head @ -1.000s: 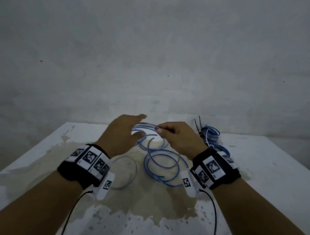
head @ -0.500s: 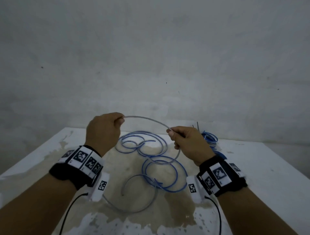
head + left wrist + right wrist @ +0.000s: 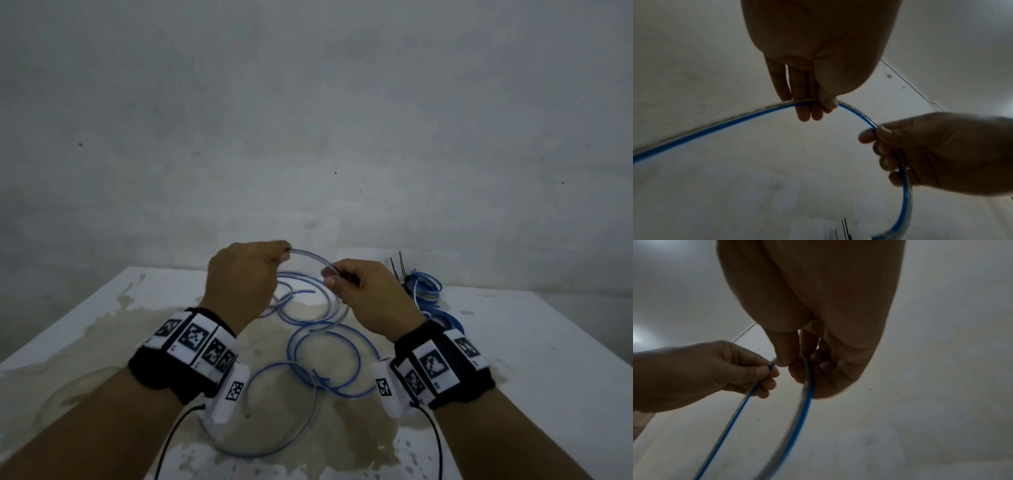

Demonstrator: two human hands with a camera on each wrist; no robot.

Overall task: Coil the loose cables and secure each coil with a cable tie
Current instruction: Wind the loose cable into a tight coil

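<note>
A blue and clear cable (image 3: 342, 363) lies in loose loops on the stained white table (image 3: 534, 346). Both hands are raised over its far part. My left hand (image 3: 286, 255) pinches the cable between thumb and fingers, as the left wrist view shows: left hand (image 3: 824, 104), cable (image 3: 715, 128). A short arc of cable (image 3: 310, 257) runs from there to my right hand (image 3: 329, 275), which grips it with curled fingers. In the right wrist view, a loop of cable (image 3: 805, 402) hangs down from the right hand (image 3: 795, 363), close to the left hand (image 3: 768, 369).
At the back right of the table lie coiled blue cable bundles (image 3: 424, 289), with black cable ties (image 3: 399, 267) sticking up beside them. A grey wall stands right behind the table. One free cable end (image 3: 248, 414) lies near my left wrist.
My left hand took hold of the cable and pulled it out to the left. It has now come back toward the right hand, so the arc between the hands is shorter.
</note>
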